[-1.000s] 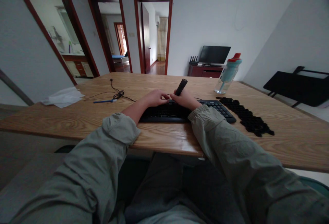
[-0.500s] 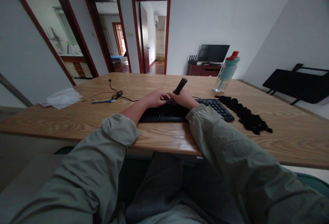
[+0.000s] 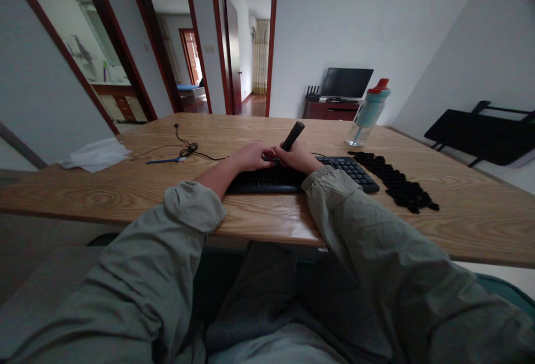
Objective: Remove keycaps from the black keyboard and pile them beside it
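– what's closest?
– two grey-green sleeves [image 3: 137, 275], reaching over the front edge of a wooden table [image 3: 259, 210].
– and just past that edge?
– a black keyboard [image 3: 353, 171], lying on the table under both hands. its keys show plainly at the right end; the rest is dark or covered.
– how are the hands?
– the right hand [image 3: 301, 158] is wrapped around a thick black handle [image 3: 292, 136], which slants up out of the fist, its lower end hidden. the left hand [image 3: 252, 158] curls over the keyboard just beside it; i can't tell whether its fingers pinch anything.
– what's around them?
– to the right, a strip of black pieces [image 3: 395, 180]. to the left, a tangled black cable [image 3: 190, 149], a blue stick [image 3: 163, 161] and a crumpled white sheet [image 3: 96, 155].
– farther off?
– a clear bottle [image 3: 368, 119] with a red top, then a screen [image 3: 348, 82] on a dark red cabinet [image 3: 332, 111].
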{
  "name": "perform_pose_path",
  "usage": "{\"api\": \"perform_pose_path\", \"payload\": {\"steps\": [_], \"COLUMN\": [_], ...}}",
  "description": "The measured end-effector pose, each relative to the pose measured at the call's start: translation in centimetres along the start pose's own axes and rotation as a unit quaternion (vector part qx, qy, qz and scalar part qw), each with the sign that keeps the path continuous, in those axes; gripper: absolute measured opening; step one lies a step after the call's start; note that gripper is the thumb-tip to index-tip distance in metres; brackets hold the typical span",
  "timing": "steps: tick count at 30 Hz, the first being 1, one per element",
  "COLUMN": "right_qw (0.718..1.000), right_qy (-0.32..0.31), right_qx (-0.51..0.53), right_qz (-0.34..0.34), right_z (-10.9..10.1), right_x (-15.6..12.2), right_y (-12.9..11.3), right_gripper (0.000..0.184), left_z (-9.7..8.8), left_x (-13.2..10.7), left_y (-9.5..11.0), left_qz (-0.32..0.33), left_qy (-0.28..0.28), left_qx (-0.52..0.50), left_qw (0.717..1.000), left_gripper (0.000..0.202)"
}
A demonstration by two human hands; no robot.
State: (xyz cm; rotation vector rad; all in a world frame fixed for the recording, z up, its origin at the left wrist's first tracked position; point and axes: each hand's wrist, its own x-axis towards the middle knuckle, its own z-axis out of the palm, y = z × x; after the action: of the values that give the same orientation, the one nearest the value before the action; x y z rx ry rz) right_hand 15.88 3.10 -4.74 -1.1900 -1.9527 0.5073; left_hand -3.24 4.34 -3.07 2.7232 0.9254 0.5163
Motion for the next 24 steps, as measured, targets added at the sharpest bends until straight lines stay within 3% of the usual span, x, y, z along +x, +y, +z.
{"api": "perform_pose_path", "payload": {"steps": [4,8,11,19,24], "right_qw": [0.999,0.996,0.996,0.999,0.999], "right_qy": [-0.003,0.055,0.084,0.036,0.020], "right_qx": [0.031,0.058,0.037,-0.012,-0.004], "right_qz": [0.029,0.038,0.018,-0.011,0.037], "right_z": [-0.4,-1.4,-2.1,-2.8,-3.0], "right_x": [-0.1,-0.6,-1.0,-1.7,-1.4], "right_y": [-0.6,-1.5,-2.2,-2.1,-1.2], "right_gripper": [0.030,0.041,0.038,0.030,0.031], "left_z": [0.2,0.0,-0.1,0.0,-0.1], "left_x": [0.0,-0.1,-0.2,-0.3,-0.3], "left_y": [-0.1,0.1,0.0,-0.4,-0.4], "left_qz": [-0.030,-0.051,-0.049,-0.042,-0.034], "left_qy": [0.016,0.008,0.015,0.021,0.014], "left_qx": [-0.006,0.007,0.012,0.009,0.013], "left_qw": [0.999,0.999,0.999,0.999,0.999], "left_gripper": [0.030,0.027,0.028,0.029,0.031]}}
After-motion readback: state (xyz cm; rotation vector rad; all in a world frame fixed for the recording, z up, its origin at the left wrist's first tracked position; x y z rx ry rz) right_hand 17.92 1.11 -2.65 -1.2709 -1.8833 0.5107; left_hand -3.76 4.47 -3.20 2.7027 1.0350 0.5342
